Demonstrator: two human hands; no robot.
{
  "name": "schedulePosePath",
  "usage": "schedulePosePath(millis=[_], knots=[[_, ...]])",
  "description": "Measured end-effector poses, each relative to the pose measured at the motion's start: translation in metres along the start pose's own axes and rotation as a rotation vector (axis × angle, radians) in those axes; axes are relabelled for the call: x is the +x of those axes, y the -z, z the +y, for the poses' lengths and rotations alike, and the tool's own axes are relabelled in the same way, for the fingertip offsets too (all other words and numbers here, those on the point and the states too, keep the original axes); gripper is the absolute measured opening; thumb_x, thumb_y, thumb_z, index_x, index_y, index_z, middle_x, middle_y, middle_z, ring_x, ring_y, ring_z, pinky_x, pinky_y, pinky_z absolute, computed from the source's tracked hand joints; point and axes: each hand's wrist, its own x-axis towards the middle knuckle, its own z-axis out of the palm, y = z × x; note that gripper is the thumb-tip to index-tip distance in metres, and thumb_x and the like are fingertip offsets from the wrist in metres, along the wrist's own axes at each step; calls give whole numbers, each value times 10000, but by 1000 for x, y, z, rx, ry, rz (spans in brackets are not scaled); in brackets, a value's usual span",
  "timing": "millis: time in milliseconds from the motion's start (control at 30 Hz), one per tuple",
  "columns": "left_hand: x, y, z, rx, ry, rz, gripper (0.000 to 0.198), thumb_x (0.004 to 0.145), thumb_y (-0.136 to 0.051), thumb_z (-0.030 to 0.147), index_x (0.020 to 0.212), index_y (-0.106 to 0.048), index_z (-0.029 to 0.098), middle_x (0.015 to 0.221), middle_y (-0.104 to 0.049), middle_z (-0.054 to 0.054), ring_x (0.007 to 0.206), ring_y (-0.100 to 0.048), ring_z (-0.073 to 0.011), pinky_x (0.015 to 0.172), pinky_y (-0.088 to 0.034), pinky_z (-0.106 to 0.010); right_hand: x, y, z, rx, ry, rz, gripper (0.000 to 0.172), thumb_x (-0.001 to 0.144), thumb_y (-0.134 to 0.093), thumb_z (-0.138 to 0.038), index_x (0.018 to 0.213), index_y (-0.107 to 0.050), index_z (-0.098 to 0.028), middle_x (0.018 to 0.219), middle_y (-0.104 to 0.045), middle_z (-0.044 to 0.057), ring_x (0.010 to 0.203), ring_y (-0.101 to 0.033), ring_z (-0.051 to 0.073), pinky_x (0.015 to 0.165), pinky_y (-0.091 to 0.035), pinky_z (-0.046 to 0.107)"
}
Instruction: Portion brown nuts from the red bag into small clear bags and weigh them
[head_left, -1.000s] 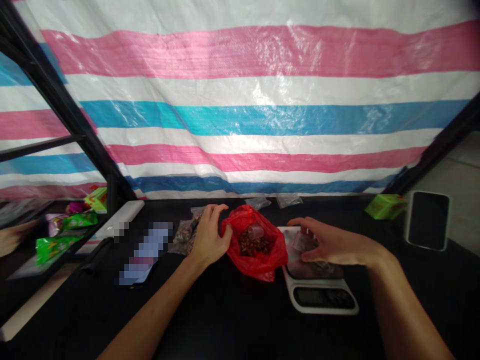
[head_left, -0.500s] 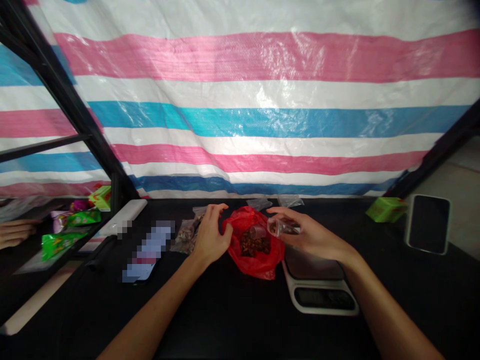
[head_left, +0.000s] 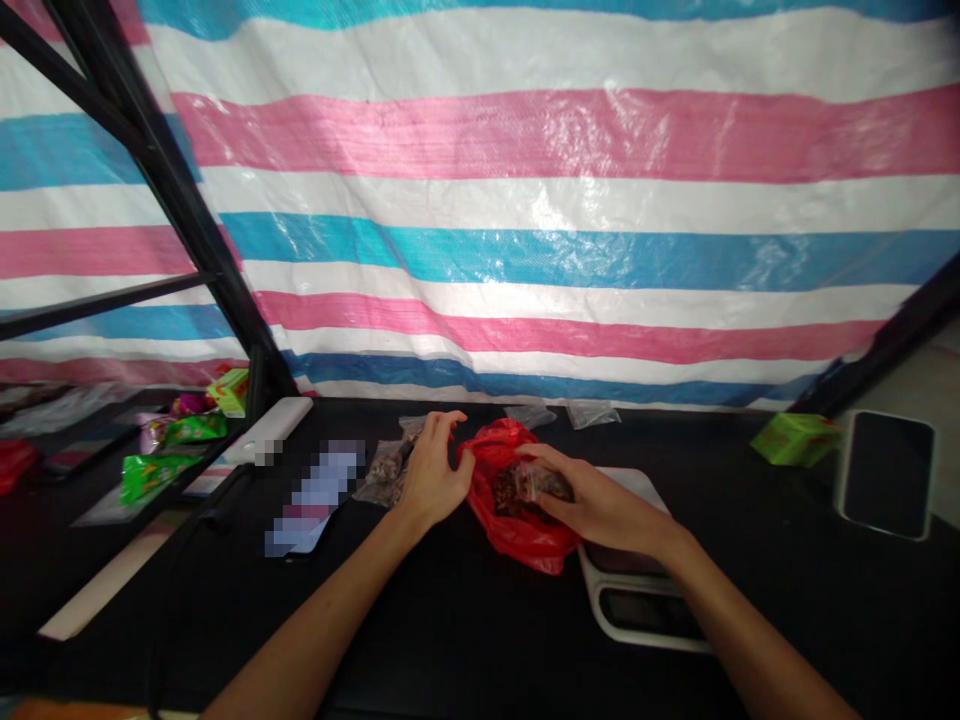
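A red plastic bag (head_left: pixel 517 530) of brown pieces lies open on the black table. My left hand (head_left: pixel 433 472) curls round the bag's left rim and holds it. My right hand (head_left: pixel 592 500) is over the bag's mouth, its fingers pinched on a small clear packet (head_left: pixel 541 481) with brown pieces inside. A white kitchen scale (head_left: pixel 637 590) sits just right of the bag, partly under my right wrist.
Small filled clear packets (head_left: pixel 386 465) lie left of my left hand; empty clear ones (head_left: pixel 592 412) lie by the striped tarp. A green box (head_left: pixel 796 438) and a dark phone (head_left: pixel 887 472) are at the right. Green snack packets (head_left: pixel 154 470) sit on the left shelf.
My right hand lifted the small clear packet off the scale and carried it left over the red bag's mouth. My left hand stayed on the bag's rim. The view tilted up slightly.
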Motion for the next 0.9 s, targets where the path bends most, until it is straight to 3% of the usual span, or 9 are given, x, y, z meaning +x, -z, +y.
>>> schedulePosePath(millis=[267,533,900], knots=[[-1,-1,3,-13,-25,-1,404,838,-544,105,1222,-539,232,1122,-542,-64,977,-585,-207,902,-492,-359,1,3,3,5,-13,26,438,880,-700,-298,1298,-568,-297,1153,-734,7,1003,-692,229,923,-518,347],[-1,-1,0,-6,-13,17,395,840,-552,105,1215,-539,231,1086,-538,-57,934,-581,-196,884,-499,-356,2,0,3,-39,0,40,226,896,-657,-269,1120,-627,-267,999,-727,-1,835,-668,197,763,-510,297],[-2,-1,3,-6,-15,10,414,828,-532,82,1215,-527,229,1089,-531,-54,940,-577,-194,882,-493,-353,2,-1,12,-179,53,102,372,871,-635,-201,1226,-652,-312,1230,-712,21,1048,-686,247,952,-501,358]])
